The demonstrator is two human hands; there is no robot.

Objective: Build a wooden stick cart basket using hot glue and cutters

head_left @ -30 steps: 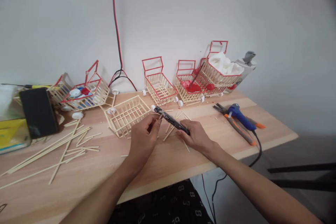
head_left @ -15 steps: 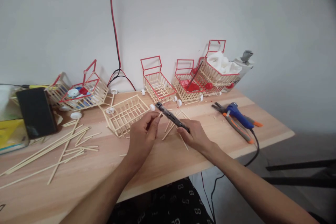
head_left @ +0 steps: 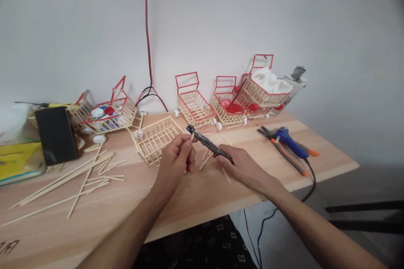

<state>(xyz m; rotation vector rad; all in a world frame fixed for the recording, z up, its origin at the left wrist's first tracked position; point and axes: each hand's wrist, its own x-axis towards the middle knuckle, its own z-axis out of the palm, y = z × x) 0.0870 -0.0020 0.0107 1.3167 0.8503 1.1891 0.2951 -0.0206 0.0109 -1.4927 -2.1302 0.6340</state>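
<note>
My right hand point(head_left: 244, 167) grips a dark utility knife point(head_left: 206, 143) by its handle, blade end pointing up and left. My left hand point(head_left: 175, 162) pinches a short wooden stick point(head_left: 192, 137) whose tip meets the knife's front end. Both hands hover just above the wooden table point(head_left: 195, 193). An unpainted stick basket point(head_left: 156, 138) lies right behind my left hand. A few loose short sticks point(head_left: 210, 157) lie under the knife.
Red-trimmed stick carts point(head_left: 192, 101) stand along the wall, one holding white tissue point(head_left: 268, 79). A blue glue gun point(head_left: 288, 141) and orange pliers point(head_left: 285, 155) lie at right. Long sticks point(head_left: 72, 176) are scattered at left, beside a black phone point(head_left: 57, 134) and a yellow box point(head_left: 17, 162).
The hands keep their hold on knife and stick, drawn slightly closer together. The view has shifted a little, so everything sits slightly lower and to the right.
</note>
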